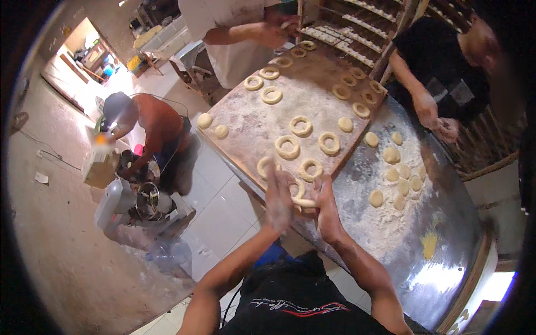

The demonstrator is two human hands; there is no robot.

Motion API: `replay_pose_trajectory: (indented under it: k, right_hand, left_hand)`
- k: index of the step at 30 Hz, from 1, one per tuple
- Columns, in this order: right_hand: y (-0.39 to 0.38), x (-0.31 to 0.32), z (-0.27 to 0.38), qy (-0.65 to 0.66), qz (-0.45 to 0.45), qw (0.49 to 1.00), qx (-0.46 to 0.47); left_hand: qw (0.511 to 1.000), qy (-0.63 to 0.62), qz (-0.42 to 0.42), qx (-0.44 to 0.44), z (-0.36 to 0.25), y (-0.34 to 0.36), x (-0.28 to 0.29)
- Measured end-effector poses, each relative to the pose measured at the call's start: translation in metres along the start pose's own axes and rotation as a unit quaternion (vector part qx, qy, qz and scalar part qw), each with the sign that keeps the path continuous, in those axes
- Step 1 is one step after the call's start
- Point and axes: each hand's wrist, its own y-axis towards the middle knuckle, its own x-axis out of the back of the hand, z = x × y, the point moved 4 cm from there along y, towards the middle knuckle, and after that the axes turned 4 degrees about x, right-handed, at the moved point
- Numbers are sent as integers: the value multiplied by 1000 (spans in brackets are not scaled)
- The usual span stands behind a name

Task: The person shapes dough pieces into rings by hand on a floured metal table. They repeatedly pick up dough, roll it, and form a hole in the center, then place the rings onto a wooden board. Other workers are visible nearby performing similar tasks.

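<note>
At the near corner of the wooden board point(234, 103), both my hands are on a pale dough ring point(304, 203), seen partly edge-on between them. My left hand point(279, 201) is at its left side, floury and a little blurred. At its right side is my right hand point(328, 209), with the thumb side turned inward. My fingers hide parts of the ring. Just beyond them on the board lie more dough rings point(287, 147), one partly behind my left fingers. Round dough pieces point(205, 120) sit at the board's left edge, and another dough round point(345, 124) near its right edge.
A floury metal table point(446, 223) with several dough rounds point(403, 186) extends right. One person point(441, 72) stands across it; another point(245, 39) stands at the board's far side. At left, a person point(159, 123) bends by a mixer point(148, 201). Racks point(352, 33) stand behind.
</note>
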Motion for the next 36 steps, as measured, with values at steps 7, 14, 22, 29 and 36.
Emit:
replay_pose_trajectory:
  k: [7,14,22,29,36]
  right_hand:
    - [71,-72,-33,-113,63,990,-53]
    - [127,-104,-46,-150,24,988,-37]
    - [180,-105,-31,-489,64,859,134]
    - [87,27,-11,-265,-245,920,154]
    - [-82,104,-26,-231,-468,853,10]
  left_hand:
    - [887,300,-6,-352,-39,47,63]
    - [941,274,-89,-178,-32,87,104]
    - [898,417,-91,-104,-21,166,136]
    - [834,544,27,-85,-16,160,146]
    - [907,346,188,-148,6,105,-32]
